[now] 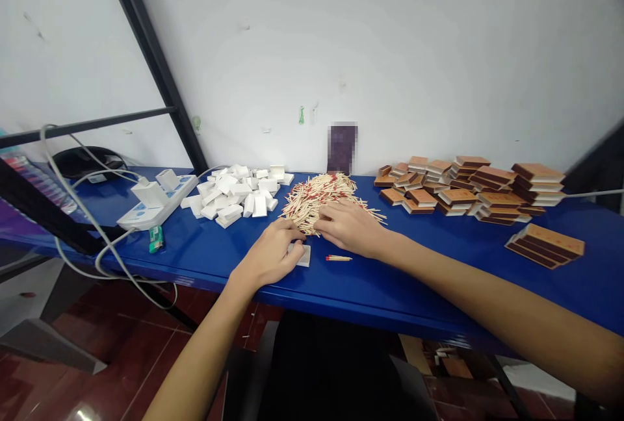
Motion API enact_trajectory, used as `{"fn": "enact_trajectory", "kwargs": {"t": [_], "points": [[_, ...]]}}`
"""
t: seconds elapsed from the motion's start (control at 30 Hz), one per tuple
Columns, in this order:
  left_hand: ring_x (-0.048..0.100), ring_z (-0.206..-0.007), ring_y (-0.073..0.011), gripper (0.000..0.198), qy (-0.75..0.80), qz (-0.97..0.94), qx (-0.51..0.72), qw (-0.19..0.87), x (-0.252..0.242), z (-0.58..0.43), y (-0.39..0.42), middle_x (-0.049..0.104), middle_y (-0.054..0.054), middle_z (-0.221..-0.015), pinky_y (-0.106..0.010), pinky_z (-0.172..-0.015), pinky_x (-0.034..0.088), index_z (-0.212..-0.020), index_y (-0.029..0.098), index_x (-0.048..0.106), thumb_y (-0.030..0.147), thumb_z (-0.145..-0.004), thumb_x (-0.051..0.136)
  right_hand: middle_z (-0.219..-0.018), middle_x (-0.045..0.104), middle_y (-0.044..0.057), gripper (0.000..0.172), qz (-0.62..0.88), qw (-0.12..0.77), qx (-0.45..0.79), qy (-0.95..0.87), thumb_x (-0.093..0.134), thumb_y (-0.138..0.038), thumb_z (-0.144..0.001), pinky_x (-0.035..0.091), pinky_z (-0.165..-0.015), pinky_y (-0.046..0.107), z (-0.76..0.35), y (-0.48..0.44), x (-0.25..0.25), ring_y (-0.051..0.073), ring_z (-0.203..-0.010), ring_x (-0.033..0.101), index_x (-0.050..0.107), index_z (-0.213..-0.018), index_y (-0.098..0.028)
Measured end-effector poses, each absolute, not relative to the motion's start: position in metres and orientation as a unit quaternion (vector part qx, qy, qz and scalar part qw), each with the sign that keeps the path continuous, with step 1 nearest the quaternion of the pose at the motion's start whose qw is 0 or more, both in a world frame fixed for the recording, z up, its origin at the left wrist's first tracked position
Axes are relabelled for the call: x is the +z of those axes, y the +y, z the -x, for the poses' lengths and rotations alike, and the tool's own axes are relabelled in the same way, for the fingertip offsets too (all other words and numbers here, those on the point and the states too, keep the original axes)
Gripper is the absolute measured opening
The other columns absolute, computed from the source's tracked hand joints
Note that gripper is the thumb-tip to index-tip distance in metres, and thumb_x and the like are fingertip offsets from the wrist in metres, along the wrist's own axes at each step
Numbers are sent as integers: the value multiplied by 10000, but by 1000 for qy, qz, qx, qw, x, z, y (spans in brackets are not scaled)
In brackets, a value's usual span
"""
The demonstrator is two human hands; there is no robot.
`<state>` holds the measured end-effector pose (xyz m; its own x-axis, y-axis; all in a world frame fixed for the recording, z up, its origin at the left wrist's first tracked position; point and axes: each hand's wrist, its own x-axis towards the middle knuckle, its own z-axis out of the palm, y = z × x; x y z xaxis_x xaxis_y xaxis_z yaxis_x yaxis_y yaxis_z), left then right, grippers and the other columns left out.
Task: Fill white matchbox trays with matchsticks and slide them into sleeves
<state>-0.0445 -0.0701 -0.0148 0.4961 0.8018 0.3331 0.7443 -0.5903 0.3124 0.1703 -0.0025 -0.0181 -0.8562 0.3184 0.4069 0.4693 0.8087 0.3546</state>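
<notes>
My left hand (273, 253) is closed at the near left of the match pile, with thumb and fingers on a small white matchbox tray (305, 257) on the table. Part of the tray is hidden under the hand. My right hand (350, 227) reaches over the front of the heap of loose red-tipped matches (322, 190). Its fingers are bent together on matches at the heap's near edge; how many they hold is hidden. A few matches (338, 258) lie apart on the blue table, just right of the tray.
White matchbox trays (234, 190) are heaped left of the matches. Brown matchbox sleeves with trays (458, 187) are stacked to the right, with a separate group (545, 245) nearer. A power strip (158, 203) with cables and a green item (156, 239) sit left on the blue table (390, 291).
</notes>
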Motion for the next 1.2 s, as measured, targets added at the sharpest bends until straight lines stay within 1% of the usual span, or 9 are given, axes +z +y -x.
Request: {"fn": "enact_trajectory", "kwargs": {"t": [0.1, 0.23, 0.33, 0.5, 0.63, 0.8, 0.9, 1.0, 1.2], "points": [[597, -998, -243, 339, 448, -861, 231, 73, -14, 45, -70, 676, -98, -998, -381, -933, 458, -986, 128, 731, 191, -886, 414, -897, 649, 82, 163, 203, 211, -202, -935, 537, -197, -956, 341, -731, 328, -175, -3, -17, 206, -837, 548, 689, -906, -171], [605, -1004, -233, 346, 431, -862, 246, 101, -14, 46, -71, 698, -80, -1007, -367, -935, 450, -985, 142, 732, 179, -886, 403, -884, 661, 86, 178, 221, 270, -88, -933, 524, -196, -949, 394, -733, 322, -185, -13, -14, 200, -825, 574, 692, -899, -161], [622, -986, -219, 349, 414, -863, 261, 126, -13, 46, -72, 717, -59, -1006, -356, -929, 449, -988, 158, 725, 172, -892, 389, -806, 674, 62, 167, 246, 264, -7, -933, 550, -194, -925, 415, -732, 326, -193, -25, -13, 200, -797, 592, 703, -862, -169], [622, -959, -200, 340, 408, -853, 300, 125, -13, 46, -72, 717, -38, -1015, -334, -889, 456, -1016, 175, 699, 162, -895, 381, -789, 691, 38, 136, 272, 216, 109, -931, 603, -210, -897, 432, -722, 304, -200, -38, -12, 174, -755, 607, 724, -838, -189], [604, -925, -213, 311, 466, -819, 331, 61, -14, 46, -70, 692, -51, -973, -352, -848, 452, -1016, 177, 694, 201, -911, 402, -801, 685, 31, 103, 275, 193, 121, -934, 627, -186, -861, 431, -751, 306, -201, -41, -8, 172, -774, 605, 724, -827, -187], [600, -812, -213, 386, 516, -805, 292, 21, -14, 44, -70, 674, -36, -766, -378, -830, 403, -740, 182, 677, 243, -962, 367, -815, 673, 32, 110, 280, 189, 122, -933, 618, -227, -879, 421, -746, 307, -200, -43, -8, 172, -779, 590, 718, -851, -192], [614, -771, -194, 378, 495, -820, 281, 52, -12, 42, -71, 683, -33, -783, -341, -771, 413, -819, 179, 694, 236, -971, 352, -820, 654, 32, 125, 284, 176, 113, -936, 617, -275, -890, 411, -736, 308, -200, -44, -9, 174, -777, 575, 712, -872, -196], [606, -821, -201, 354, 479, -839, 256, 45, -11, 42, -73, 648, -43, -842, -323, -736, 420, -933, 190, 733, 256, -960, 386, -811, 646, 33, 134, 284, 167, 101, -939, 621, -291, -887, 405, -730, 307, -201, -45, -8, 173, -764, 569, 708, -869, -191], [543, -914, -240, 358, 463, -864, 198, 5, -13, 43, -72, 561, -64, -896, -390, -829, 428, -1063, 201, 763, 267, -902, 451, -871, 660, 52, 184, 255, 165, 75, -950, 630, -223, -852, 420, -753, 308, -203, -47, -5, 183, -800, 589, 744, -991, -190]]}}
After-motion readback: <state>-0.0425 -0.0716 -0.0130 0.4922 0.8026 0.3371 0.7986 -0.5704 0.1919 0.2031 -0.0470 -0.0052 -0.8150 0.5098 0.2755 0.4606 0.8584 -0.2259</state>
